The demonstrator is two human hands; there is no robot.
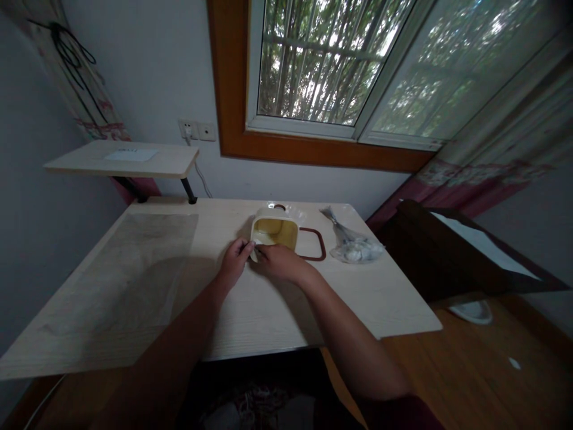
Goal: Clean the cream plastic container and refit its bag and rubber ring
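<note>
A cream, square plastic container lies open-side up on the light wooden table. My left hand pinches its near rim, fingers closed. My right hand grips the same near edge from the right, fingers curled. A brown rectangular ring, like a seal gasket, lies flat just right of the container. Behind the container sits a clear plastic lid or wrapper. A knotted clear plastic bag with small white pieces rests further right.
A raised shelf on black brackets stands at the table's back left with a white sheet on it. A dark wooden piece of furniture stands to the right. A window and curtains are behind. A semi-clear mat covers the table's left.
</note>
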